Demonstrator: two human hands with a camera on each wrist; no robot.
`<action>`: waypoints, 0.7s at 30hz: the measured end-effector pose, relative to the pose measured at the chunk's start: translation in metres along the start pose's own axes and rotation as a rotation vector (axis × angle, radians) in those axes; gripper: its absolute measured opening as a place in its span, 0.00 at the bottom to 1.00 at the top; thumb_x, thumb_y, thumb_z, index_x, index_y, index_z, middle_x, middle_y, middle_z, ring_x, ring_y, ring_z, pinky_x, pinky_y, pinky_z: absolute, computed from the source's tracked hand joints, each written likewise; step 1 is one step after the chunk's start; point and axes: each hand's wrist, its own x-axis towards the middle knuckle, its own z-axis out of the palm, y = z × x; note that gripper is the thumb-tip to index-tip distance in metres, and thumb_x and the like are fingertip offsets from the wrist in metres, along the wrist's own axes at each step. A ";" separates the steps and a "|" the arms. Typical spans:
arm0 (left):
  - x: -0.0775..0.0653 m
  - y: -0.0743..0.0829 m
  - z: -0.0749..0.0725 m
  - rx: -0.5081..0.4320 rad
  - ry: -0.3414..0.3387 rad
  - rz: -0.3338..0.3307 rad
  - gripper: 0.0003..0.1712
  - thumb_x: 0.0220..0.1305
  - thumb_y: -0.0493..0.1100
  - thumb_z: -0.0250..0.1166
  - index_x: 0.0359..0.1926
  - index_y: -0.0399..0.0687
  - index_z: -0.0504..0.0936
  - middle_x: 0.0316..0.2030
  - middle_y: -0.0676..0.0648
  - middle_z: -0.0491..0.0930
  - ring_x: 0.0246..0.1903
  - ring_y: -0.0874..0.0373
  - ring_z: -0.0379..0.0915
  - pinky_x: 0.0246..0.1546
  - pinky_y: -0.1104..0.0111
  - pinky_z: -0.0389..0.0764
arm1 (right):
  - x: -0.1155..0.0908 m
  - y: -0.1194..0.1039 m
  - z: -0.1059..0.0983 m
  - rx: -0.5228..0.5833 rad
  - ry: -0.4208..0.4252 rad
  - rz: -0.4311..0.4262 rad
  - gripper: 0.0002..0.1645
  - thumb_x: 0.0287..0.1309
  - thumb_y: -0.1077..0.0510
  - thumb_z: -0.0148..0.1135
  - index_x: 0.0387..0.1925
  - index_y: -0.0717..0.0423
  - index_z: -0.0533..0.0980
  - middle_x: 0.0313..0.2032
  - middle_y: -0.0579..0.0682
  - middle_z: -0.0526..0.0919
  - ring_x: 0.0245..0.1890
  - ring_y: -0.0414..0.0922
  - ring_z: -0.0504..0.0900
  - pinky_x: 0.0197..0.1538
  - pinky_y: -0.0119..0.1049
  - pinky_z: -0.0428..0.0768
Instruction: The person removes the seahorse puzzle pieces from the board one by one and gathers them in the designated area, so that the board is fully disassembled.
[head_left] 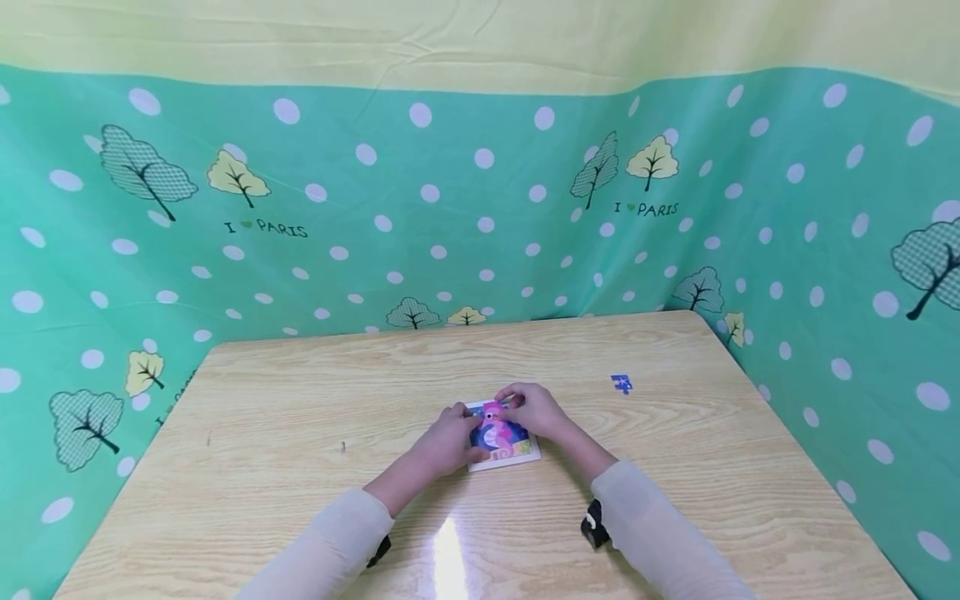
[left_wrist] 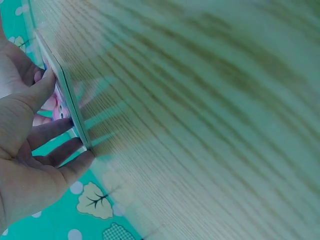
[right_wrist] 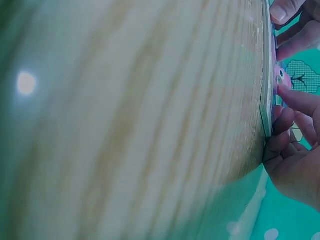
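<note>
A small, white-bordered jigsaw puzzle (head_left: 497,439) with a pink creature on blue lies flat on the wooden table. My left hand (head_left: 447,442) grips its left side, thumb over the picture and fingers along the edge; in the left wrist view the puzzle's edge (left_wrist: 70,97) shows beside the fingertips. Around the top right corner, my right hand (head_left: 534,410) has its thumb on the picture and its other fingers curled at the border, as the right wrist view shows near the board edge (right_wrist: 267,107). Whether a loose piece lies under these fingers is hidden.
One loose blue puzzle piece (head_left: 622,383) lies to the right, farther back on the table (head_left: 300,500). A tiny dark bit or mark (head_left: 342,447) shows at the left. Green dotted cloth (head_left: 450,200) hangs behind the table and along its right side.
</note>
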 end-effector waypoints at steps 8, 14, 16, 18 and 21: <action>0.000 0.001 -0.001 0.016 -0.006 -0.002 0.35 0.56 0.54 0.66 0.60 0.38 0.73 0.52 0.39 0.71 0.50 0.49 0.69 0.52 0.60 0.76 | 0.000 0.000 0.000 0.017 -0.001 0.006 0.12 0.56 0.62 0.62 0.43 0.51 0.80 0.29 0.49 0.76 0.28 0.42 0.72 0.31 0.31 0.72; -0.001 0.001 -0.001 0.016 0.002 0.010 0.35 0.56 0.53 0.67 0.59 0.37 0.73 0.51 0.39 0.71 0.49 0.48 0.69 0.52 0.59 0.76 | -0.001 -0.002 0.000 0.027 0.005 0.006 0.11 0.55 0.62 0.63 0.42 0.55 0.80 0.28 0.49 0.77 0.26 0.40 0.74 0.29 0.30 0.73; -0.001 0.001 -0.001 0.017 0.004 0.016 0.35 0.56 0.53 0.67 0.59 0.37 0.73 0.51 0.38 0.71 0.49 0.48 0.69 0.51 0.59 0.76 | -0.002 -0.002 0.000 0.027 0.006 0.008 0.10 0.55 0.62 0.62 0.41 0.55 0.80 0.28 0.49 0.77 0.26 0.40 0.74 0.29 0.30 0.74; -0.001 0.001 -0.001 0.021 0.003 0.019 0.35 0.56 0.54 0.66 0.59 0.37 0.73 0.52 0.38 0.71 0.49 0.48 0.69 0.51 0.59 0.76 | -0.002 -0.002 -0.001 0.034 0.006 0.008 0.09 0.56 0.62 0.62 0.40 0.55 0.80 0.28 0.49 0.77 0.25 0.40 0.74 0.29 0.30 0.74; 0.000 0.001 -0.001 0.025 0.004 0.022 0.35 0.56 0.54 0.66 0.59 0.37 0.73 0.52 0.38 0.71 0.49 0.48 0.69 0.51 0.59 0.76 | -0.002 -0.001 -0.002 0.046 0.011 0.004 0.09 0.56 0.61 0.62 0.40 0.54 0.80 0.28 0.49 0.77 0.25 0.40 0.75 0.29 0.31 0.74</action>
